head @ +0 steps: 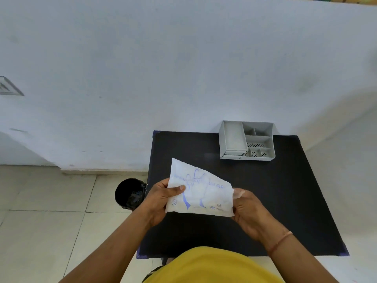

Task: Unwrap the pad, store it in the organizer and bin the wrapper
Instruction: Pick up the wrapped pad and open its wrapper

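Note:
I hold a flat white packet with blue printing above the near half of the black table. My left hand grips its left edge, thumb on top. My right hand pinches its right edge, where a bit of clear film sticks out. The pad inside is hidden by the wrapper. A grey organizer with one long tray and several small compartments stands at the table's far right corner. A black bin lined with a dark bag stands on the floor, left of the table.
A pale wall rises right behind the table. Light floor tiles spread to the left around the bin. A wall vent shows at the far left edge. My yellow shirt fills the bottom of the view.

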